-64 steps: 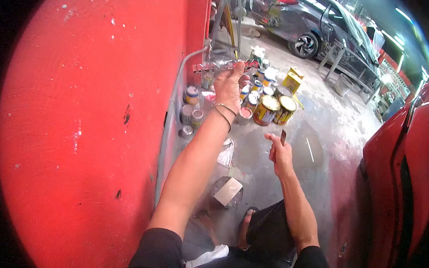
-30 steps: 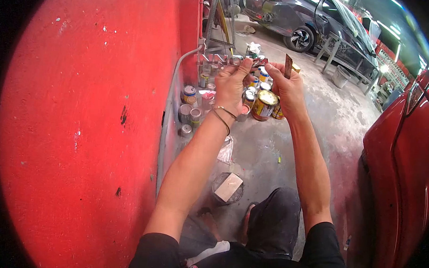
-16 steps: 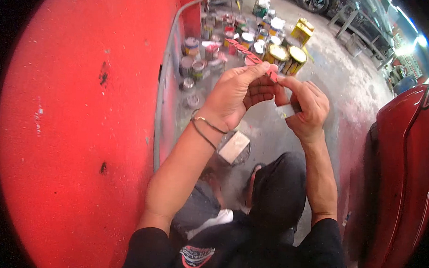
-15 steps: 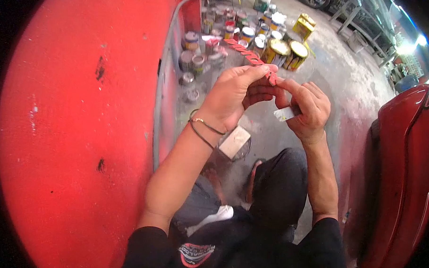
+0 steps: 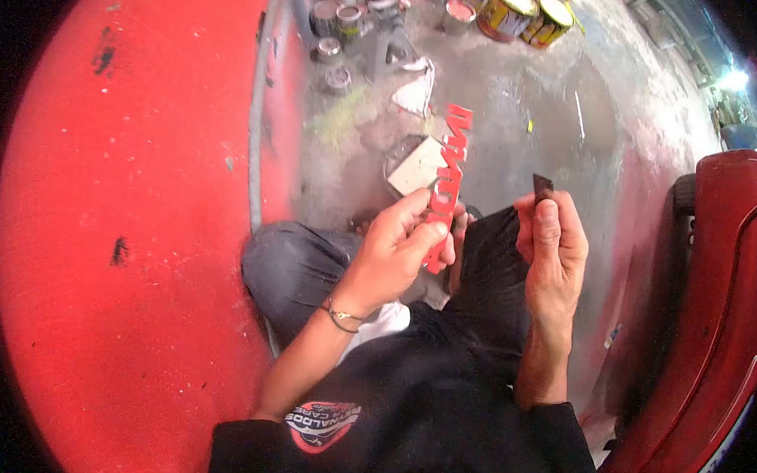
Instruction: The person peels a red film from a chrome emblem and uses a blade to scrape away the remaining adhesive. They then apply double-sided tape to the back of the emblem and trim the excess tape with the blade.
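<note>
My left hand (image 5: 398, 258) pinches the lower end of a red car emblem (image 5: 452, 160), a strip of joined raised letters that stands nearly upright in front of me. Thumb and fingers cover part of its lower letters. To the right, apart from the emblem, my right hand (image 5: 553, 243) is closed on a small, stiff-looking dark piece of sandpaper (image 5: 543, 186), held up between thumb and fingers. Behind the emblem a pale rectangular block (image 5: 416, 167) lies on a dark round support on the floor.
A red panel (image 5: 129, 228) rises close on my left. On the right stands a red car body part (image 5: 719, 273). Paint cans (image 5: 509, 14) and smaller tins (image 5: 348, 19) cluster on the concrete floor ahead, with a whitish cloth or paper (image 5: 414, 92) nearer me.
Both hands have come lower and closer to my body, and they have separated. The emblem has turned from slanting away to nearly upright. The sandpaper now shows its dark side. My view tilts further down.
</note>
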### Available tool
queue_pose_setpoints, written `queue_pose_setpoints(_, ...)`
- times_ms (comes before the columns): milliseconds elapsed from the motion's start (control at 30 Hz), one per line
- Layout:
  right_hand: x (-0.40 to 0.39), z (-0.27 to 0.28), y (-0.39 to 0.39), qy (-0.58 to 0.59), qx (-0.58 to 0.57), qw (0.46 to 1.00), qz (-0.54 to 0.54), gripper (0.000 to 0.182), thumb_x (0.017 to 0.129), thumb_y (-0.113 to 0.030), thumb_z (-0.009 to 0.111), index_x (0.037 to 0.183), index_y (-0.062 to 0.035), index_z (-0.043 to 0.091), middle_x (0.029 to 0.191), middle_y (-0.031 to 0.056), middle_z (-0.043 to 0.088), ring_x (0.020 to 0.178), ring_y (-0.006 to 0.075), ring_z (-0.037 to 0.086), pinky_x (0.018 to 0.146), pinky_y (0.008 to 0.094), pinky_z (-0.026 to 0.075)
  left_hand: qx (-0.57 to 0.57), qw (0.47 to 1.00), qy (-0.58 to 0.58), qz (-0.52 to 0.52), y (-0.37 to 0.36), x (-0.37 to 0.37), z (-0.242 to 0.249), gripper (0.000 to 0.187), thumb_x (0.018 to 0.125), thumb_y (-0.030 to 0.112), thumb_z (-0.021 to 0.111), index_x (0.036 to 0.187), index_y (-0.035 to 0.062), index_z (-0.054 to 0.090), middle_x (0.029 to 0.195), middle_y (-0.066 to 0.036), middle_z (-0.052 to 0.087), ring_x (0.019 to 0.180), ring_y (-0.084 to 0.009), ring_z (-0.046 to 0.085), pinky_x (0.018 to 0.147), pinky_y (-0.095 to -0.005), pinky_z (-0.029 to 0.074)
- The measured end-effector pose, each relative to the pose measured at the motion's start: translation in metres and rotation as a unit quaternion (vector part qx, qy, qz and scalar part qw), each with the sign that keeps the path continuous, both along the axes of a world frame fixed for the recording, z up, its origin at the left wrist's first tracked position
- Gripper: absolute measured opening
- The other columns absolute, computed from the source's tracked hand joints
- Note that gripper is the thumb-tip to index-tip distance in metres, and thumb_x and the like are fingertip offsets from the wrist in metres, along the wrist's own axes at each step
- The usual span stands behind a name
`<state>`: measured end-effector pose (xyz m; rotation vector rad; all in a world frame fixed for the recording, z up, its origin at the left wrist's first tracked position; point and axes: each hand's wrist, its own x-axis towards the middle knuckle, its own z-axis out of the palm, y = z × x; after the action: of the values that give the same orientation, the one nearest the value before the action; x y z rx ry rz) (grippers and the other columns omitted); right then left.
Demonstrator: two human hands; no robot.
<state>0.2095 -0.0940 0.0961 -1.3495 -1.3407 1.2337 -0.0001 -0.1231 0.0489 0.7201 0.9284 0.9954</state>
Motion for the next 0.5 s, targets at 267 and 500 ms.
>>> queue_pose_setpoints(267, 0.025, -0.003, -0.025, 0.001, -0.087, 0.993, -0.075, 0.027, 0.108, -0.023, 0.07, 0.12, 0.0007, 0.075, 0.105, -0.0007, 0.071, 0.095, 0.0085, 0.062, 0.089, 0.0281, 0.051, -0.045, 0.984, -0.022, -0.173, -0.045, 0.014, -0.002, 0.025, 0.107, 0.014, 0.049, 0.121, 0.0005, 0.065, 0.085, -0.002, 0.064, 0.074, -0.0105, 0.059, 0.069, -0.027, 0.05)
queue_pose_setpoints(500, 0.053, -0.016, -0.034, 0.0, -0.161, 0.987, -0.009, 0.018, 0.107, -0.018, 0.071, 0.102, -0.0007, 0.074, 0.094, 0.0004, 0.074, 0.085, 0.008, 0.064, 0.08, 0.0256, 0.052, -0.096, 0.971, -0.04, -0.215, -0.048, 0.042, 0.001, 0.031, 0.113, 0.029, 0.057, 0.124, 0.001, 0.063, 0.094, -0.008, 0.072, 0.082, -0.0154, 0.07, 0.074, -0.0295, 0.055)
